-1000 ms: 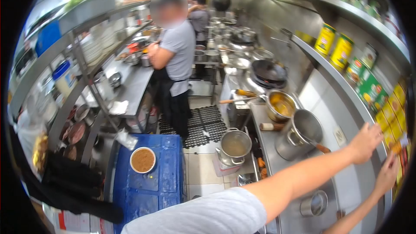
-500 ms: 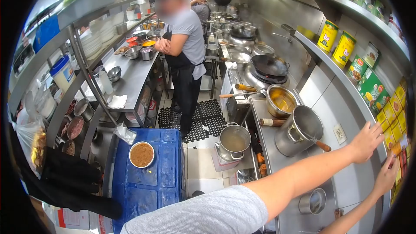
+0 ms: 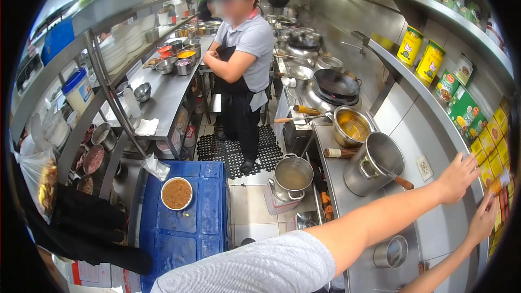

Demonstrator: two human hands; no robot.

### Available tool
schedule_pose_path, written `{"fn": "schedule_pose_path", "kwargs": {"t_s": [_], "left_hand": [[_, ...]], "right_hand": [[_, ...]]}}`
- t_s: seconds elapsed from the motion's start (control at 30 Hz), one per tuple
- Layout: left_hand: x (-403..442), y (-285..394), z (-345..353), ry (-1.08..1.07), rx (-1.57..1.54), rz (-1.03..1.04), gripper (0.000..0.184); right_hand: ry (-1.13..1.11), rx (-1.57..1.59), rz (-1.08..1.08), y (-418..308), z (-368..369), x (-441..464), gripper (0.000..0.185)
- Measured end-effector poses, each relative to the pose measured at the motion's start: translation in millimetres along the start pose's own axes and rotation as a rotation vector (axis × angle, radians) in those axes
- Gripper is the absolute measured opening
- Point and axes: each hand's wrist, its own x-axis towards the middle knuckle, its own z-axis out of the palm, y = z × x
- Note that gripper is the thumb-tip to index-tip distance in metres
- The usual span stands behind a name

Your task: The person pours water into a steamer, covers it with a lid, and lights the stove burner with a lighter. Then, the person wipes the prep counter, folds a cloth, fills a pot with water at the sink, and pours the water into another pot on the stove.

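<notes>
My left hand (image 3: 458, 180) is at the edge of the right-hand shelf (image 3: 429, 97), fingers apart and holding nothing visible. It is beside the stacked yellow boxes (image 3: 491, 140). Lower and farther right is my right hand (image 3: 483, 220), its fingers bent and drawn together near small orange and red packets (image 3: 495, 186). What its fingertips hold is too small to make out. Green packs (image 3: 465, 113) and two yellow cans (image 3: 429, 62) stand farther along this shelf.
Under my left arm are a tall steel pot (image 3: 374, 165) with a wooden-handled tool and a small pot (image 3: 391, 252). A floor pot (image 3: 293, 174) stands near the blue chest (image 3: 187, 244), which holds a brown-filled bowl (image 3: 177, 193). A co-worker (image 3: 241, 59) stands on the black mat (image 3: 266, 149).
The co-worker has turned more toward the camera and shifted slightly right, arms still folded. The view has sharpened. Both my hands remain in nearly the same place at the shelf.
</notes>
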Motion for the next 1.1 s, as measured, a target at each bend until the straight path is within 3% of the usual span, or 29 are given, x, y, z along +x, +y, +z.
{"fn": "schedule_pose_path", "kwargs": {"t_s": [0.17, 0.27, 0.37, 0.87, 0.97, 1.1], "left_hand": [[-1.0, -3.6, 7.6, 0.006, 0.000, 0.007, 0.055], [-1.5, -8.7, 20.2, -0.052, 0.017, -0.005, 0.066], [-0.8, -0.5, 1.4, -0.008, 0.000, 0.001, 0.053], [1.6, -0.5, 1.9, -0.053, -0.066, -0.045, 0.057], [3.7, 6.5, -4.7, -0.076, 0.013, -0.069, 0.056], [5.2, 3.8, 35.8, -0.105, 0.313, -0.065, 0.069]], "right_hand": [[-0.005, 0.004, 0.009, 4.4, 2.0, 0.2, 0.048], [-0.006, -0.004, 0.013, 4.9, 2.1, 0.0, 0.048], [0.001, 0.009, 0.022, 10.9, 7.2, 1.0, 0.048], [0.018, 0.011, -0.014, 4.2, 3.1, 0.5, 0.049], [0.013, 0.010, -0.006, 6.5, 5.9, 2.0, 0.049], [0.011, 0.022, 0.012, 8.2, 7.3, 3.1, 0.049]]}}
